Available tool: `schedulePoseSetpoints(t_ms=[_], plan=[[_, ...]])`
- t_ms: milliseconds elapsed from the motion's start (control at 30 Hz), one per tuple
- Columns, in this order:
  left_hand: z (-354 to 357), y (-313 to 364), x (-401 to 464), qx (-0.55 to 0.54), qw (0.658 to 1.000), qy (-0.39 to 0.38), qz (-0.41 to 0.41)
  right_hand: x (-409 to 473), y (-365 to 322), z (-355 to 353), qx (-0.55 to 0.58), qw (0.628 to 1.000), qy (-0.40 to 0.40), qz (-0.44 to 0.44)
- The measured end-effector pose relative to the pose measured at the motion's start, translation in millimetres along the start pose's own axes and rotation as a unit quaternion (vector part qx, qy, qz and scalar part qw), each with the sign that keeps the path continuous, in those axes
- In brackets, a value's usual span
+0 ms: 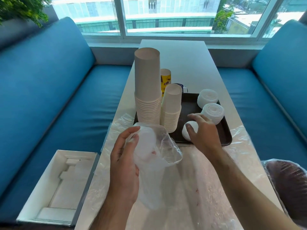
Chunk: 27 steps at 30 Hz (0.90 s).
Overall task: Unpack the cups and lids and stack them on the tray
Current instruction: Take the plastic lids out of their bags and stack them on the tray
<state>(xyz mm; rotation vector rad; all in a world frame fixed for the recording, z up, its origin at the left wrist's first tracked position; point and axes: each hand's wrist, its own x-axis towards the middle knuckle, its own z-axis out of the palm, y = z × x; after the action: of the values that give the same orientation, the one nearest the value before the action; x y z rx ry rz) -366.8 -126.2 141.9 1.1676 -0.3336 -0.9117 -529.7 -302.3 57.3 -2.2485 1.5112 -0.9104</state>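
A dark tray [226,135] lies on the white table. On its left stand a tall stack of white paper cups [147,90] and a shorter stack [172,108]. Two piles of white lids [208,97] [213,112] sit on its right side. My right hand [203,130] grips a small pile of lids [191,132] at the tray's near middle. In front of the tray, my left hand [123,161] holds a clear plastic bag [157,146] with lids still inside it.
Loose clear plastic wrap [207,188] covers the near table. A yellow printed cup [165,80] stands behind the stacks. An open white box [56,185] lies on the blue bench at left. Blue benches flank the table; a plastic-wrapped object [289,183] sits at right.
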Motion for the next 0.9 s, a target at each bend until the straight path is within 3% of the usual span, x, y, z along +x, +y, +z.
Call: schedulePoseSetpoints(t_ms=[100, 267, 367, 900], plan=[[1.0, -1.4, -1.9, 0.016, 1.0, -0.007, 0.004, -7.3, -47.1, -26.4, 0.142, 0.989, 0.021, -0.047], [4.1, -1.3, -5.9, 0.019, 0.999, -0.049, 0.001, -29.6, -99.3, -48.9, 0.195, 0.961, -0.091, -0.177], [4.0, 0.2, -7.2, 0.022, 0.998, -0.062, 0.014, -33.6, -103.9, -45.9, 0.18, 0.96, -0.123, -0.176], [-0.7, 3.7, -3.5, -0.031, 0.999, -0.027, -0.021, -46.5, -106.3, -39.0, 0.211, 0.956, -0.046, -0.199]])
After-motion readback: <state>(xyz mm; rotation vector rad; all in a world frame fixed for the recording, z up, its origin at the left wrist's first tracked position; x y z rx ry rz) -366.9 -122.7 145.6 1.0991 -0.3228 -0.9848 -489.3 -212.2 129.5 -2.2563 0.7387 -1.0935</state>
